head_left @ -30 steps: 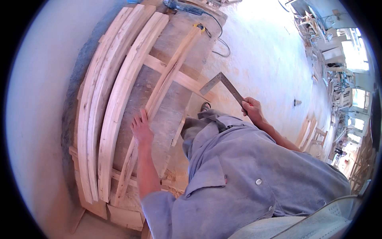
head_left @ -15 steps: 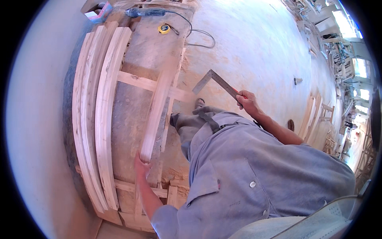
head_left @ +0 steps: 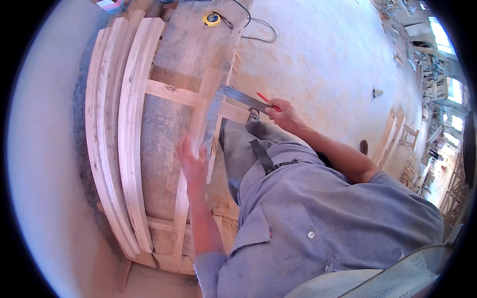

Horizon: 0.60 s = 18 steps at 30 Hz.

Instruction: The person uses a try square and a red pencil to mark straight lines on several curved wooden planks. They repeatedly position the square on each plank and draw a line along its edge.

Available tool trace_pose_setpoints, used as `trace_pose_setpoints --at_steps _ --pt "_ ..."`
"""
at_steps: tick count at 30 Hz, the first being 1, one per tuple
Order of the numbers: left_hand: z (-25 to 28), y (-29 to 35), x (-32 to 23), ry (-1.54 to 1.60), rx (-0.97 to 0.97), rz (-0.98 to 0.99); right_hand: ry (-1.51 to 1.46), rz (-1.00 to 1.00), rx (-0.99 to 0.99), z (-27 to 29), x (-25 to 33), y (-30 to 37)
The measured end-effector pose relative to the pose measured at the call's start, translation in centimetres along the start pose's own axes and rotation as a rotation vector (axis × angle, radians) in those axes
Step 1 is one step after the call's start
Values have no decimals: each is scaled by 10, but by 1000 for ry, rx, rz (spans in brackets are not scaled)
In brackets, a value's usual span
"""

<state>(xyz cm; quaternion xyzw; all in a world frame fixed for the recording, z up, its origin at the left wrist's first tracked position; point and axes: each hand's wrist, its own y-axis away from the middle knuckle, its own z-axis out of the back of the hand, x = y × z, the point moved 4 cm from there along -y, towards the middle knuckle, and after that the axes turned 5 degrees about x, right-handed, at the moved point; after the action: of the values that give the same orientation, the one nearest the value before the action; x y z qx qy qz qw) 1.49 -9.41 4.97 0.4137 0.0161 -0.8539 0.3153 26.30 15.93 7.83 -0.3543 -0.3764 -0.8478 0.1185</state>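
My left hand (head_left: 193,158) is closed round a pale wooden board (head_left: 205,97), which lies lengthwise over the crosspieces and is blurred at its far end. In my right hand (head_left: 284,115) is a metal carpenter's square (head_left: 243,96), together with a red pencil (head_left: 262,96) that sticks out past the fingers. The corner of the square is at the board's right side, and its other arm runs back along that side toward my left hand. Whether that arm touches the wood I cannot tell.
Several long pale beams (head_left: 130,99) lie side by side on the left, near the wall. A crosspiece (head_left: 171,92) runs beneath the board. Farther off are a yellow tape measure (head_left: 211,19) and a dark cable (head_left: 259,39). More timber (head_left: 389,139) lies at the right.
My right hand has brought the square leftward to the board, and the pencil now shows clearly. My left hand has moved farther up the board, away from its near end.
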Motion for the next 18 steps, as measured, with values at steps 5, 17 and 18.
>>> trace_pose_setpoints --at_steps 5,17,18 --pt "-4 -87 -44 -4 -56 -60 43 33 52 -30 30 -36" --pt "-27 -149 -19 188 -54 77 79 11 -113 -23 60 -57" --pt "-28 -151 -22 166 -51 65 65 24 -155 -15 63 -53"
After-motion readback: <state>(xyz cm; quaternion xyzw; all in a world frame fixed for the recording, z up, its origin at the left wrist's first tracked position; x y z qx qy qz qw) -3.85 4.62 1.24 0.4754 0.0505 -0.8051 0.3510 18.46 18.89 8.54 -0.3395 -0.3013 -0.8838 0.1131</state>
